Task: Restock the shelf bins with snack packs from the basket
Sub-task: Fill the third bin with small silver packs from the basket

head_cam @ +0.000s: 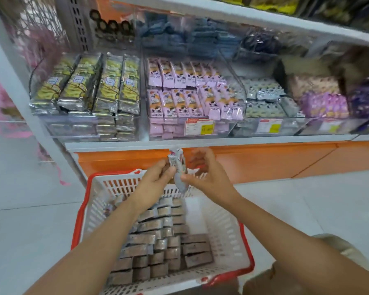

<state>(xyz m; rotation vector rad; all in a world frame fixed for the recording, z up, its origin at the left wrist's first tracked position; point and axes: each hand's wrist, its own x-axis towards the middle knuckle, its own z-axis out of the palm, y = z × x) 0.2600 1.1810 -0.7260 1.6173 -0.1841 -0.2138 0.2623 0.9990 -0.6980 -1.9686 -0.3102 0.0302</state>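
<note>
The left hand (156,177) grips a snack pack (176,165) just above the basket (79,220); the right hand (202,175) pinches its lower end; a loose handover could drop it, or misplace it among lookalike shelf bins (192,124).

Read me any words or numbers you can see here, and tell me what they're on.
No text reads clearly.
Middle bin's price tag: digits on yellow, blurred.
Next bin's price tag: blurred.
Held snack pack: print too small.
Yellow packs: white labels, unreadable.
</note>
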